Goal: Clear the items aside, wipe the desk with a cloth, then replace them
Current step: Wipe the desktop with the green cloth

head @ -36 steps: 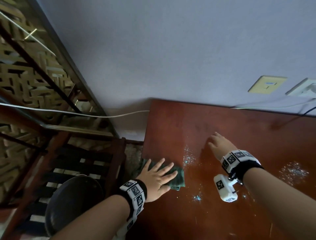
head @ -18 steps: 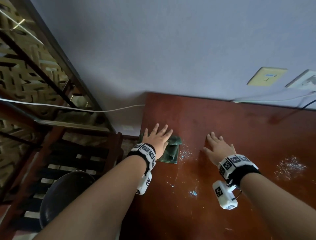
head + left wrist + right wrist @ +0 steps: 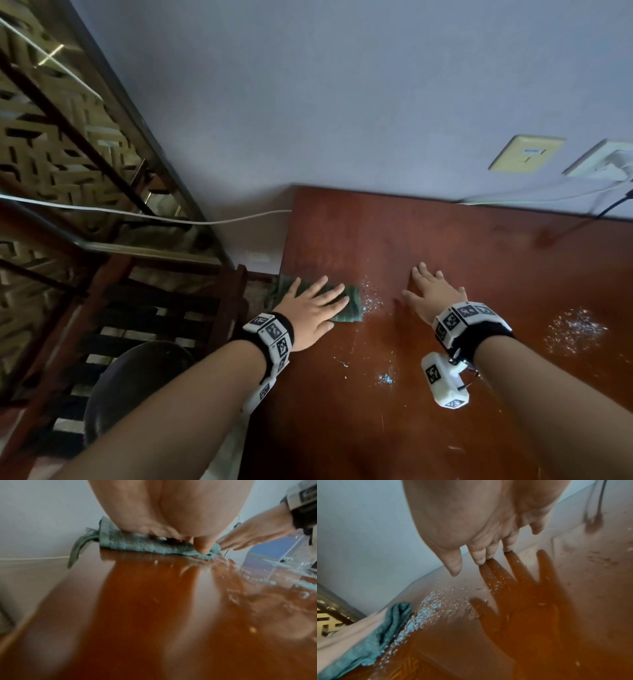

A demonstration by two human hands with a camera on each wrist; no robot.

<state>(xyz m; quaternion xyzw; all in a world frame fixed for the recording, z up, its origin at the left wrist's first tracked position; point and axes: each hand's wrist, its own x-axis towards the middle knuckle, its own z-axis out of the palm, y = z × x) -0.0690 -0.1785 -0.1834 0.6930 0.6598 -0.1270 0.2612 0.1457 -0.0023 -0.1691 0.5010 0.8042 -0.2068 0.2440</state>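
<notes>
Our left hand (image 3: 313, 313) pressed flat, fingers straight, on the green cloth (image 3: 349, 305) at the desk's (image 3: 479, 246) left edge; our right hand (image 3: 433, 296) lay open, fingertips on the wood, holding nothing.

A yellow wall plate (image 3: 525, 154) sits left of the white socket (image 3: 603, 161); a dark chair (image 3: 137, 380) stands far below-left.

Setting: a room in a home. Evidence — reddish wooden desk (image 3: 479, 274) against a plain painted wall (image 3: 342, 102), wall sockets (image 3: 525, 154) with cables plugged in, patterned lattice screen (image 3: 41, 144) and slatted wooden chair (image 3: 144, 308) beside it.
</notes>
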